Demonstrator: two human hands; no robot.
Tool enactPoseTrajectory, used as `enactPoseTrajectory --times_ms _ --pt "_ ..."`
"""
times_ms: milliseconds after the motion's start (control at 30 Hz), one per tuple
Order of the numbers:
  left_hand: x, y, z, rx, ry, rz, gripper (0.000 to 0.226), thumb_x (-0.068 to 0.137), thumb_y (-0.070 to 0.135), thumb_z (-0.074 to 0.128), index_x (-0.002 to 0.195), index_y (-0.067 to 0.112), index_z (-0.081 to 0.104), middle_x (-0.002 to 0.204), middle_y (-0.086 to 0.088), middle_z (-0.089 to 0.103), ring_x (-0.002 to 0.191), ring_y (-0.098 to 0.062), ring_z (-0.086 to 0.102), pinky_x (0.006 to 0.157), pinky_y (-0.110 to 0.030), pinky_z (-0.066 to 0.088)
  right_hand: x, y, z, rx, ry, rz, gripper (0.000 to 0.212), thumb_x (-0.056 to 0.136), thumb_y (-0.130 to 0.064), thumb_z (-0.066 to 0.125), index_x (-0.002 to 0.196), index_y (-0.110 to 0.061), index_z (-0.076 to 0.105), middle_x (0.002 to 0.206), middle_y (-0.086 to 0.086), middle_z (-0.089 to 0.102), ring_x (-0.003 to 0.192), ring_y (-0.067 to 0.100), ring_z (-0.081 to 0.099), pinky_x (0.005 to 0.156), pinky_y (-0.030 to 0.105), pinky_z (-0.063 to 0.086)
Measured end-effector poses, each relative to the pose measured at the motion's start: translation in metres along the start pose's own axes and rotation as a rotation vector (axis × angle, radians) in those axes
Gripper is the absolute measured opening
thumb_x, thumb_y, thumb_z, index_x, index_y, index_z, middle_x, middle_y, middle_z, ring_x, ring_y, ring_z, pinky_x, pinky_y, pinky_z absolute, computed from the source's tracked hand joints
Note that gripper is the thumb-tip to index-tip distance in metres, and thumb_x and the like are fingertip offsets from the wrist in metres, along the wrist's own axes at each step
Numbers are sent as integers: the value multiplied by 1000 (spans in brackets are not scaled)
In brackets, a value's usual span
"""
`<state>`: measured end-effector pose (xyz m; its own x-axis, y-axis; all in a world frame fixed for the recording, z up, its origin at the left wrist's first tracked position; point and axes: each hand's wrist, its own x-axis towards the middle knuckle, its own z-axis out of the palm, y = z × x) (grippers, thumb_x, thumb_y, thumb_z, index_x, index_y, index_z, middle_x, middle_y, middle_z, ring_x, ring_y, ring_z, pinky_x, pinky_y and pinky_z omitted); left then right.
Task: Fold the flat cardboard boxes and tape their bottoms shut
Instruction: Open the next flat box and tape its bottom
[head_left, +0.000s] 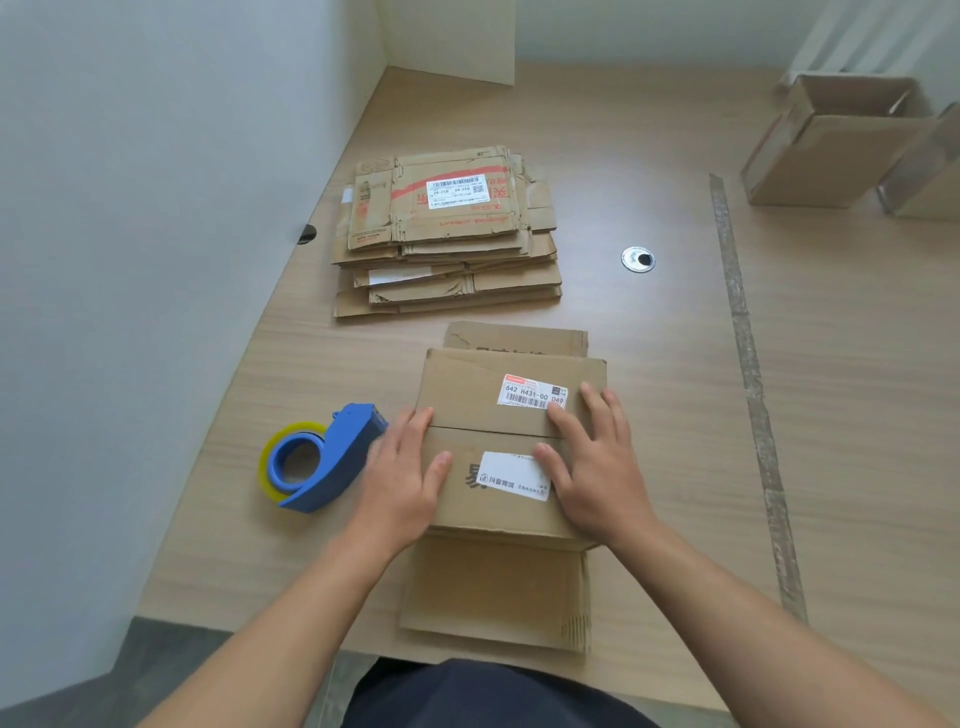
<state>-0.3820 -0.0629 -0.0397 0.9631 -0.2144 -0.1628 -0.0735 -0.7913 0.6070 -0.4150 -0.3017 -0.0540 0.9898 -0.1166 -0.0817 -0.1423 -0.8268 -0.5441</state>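
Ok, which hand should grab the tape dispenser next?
Left, probably: the left hand sits right beside the blue tape dispenser, while the right hand lies flat across both closed flaps of the box and could hold them down.

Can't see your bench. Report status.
Both open: left hand and right hand press box flaps down. No tape visible on seam. Idle tape dispenser beside left hand. Nothing obstructing.

Pale wood-grain desk (649, 338), plain white walls (130, 182), grey floor (156, 660)

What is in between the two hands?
In the head view, the box lies between the left hand and right hand: its folded flaps, seam and a white label.
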Motion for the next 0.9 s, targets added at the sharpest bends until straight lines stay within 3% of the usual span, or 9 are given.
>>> enactPoseTrajectory --times_ms 67,133,233,333,467,567,733,800,900 --pt "5 -8 3 115 -20 120 73 92 61 29 157 34 9 165 12 -5 152 -11 -8 121 -30 3 2 -2 3 -61 59 -10 64 90 -65 30 138 -30 55 162 5 24 152 23 5 113 47 28" --pt "11 -13 6 166 -55 215 73 90 66 18 155 33 10 161 19 -8 148 -3 -16 122 -26 -2 1 0 7 -119 115 -24 57 90 -62 33 130 -31 61 156 5 37 149 27 18 102 51 39" --pt "15 -16 10 109 -9 236 72 91 61 22 153 26 34 160 17 9 150 -8 -1 116 -13 -8 3 -1 12 -248 240 -71 39 92 -50 43 113 -26 65 141 6 52 139 32 34 97 54 42" --pt "16 -19 13 66 45 229 65 94 56 31 146 22 49 159 11 26 150 -20 18 119 -21 6 3 -13 21 -338 313 -183 30 93 -41 47 101 -19 66 128 5 59 135 33 40 104 58 38" --pt "18 -19 10 129 94 272 57 93 50 41 138 20 60 151 -2 48 140 -24 32 112 -40 31 -8 -37 39 -311 194 -253 49 94 -56 43 130 -29 63 143 4 54 137 31 44 112 51 35" --pt "19 -17 9 147 81 289 56 93 49 43 137 20 60 148 -3 51 138 -25 33 112 -45 34 -8 -37 42 -328 199 -184 56 94 -59 41 139 -30 56 144 0 52 138 26 40 114 47 29" --pt "12 -26 -14 18 -39 297 68 91 60 35 147 24 49 155 4 41 145 -17 30 118 -35 23 -8 -34 44 -350 257 -196 50 92 -60 46 127 -31 66 137 0 57 132 26 43 108 51 38" --pt "9 -44 -30 -1 -12 284 66 92 58 36 148 24 47 151 4 45 141 -14 36 116 -37 29 -7 -35 46 -380 260 -203 49 91 -60 46 124 -30 67 135 1 58 130 27 43 108 51 37" --pt "10 -81 -49 122 120 226 64 91 50 39 143 16 51 135 -4 57 122 -28 52 103 -43 42 -5 -37 44 -412 240 -201 50 92 -60 44 124 -31 66 134 1 56 130 27 41 109 49 33"
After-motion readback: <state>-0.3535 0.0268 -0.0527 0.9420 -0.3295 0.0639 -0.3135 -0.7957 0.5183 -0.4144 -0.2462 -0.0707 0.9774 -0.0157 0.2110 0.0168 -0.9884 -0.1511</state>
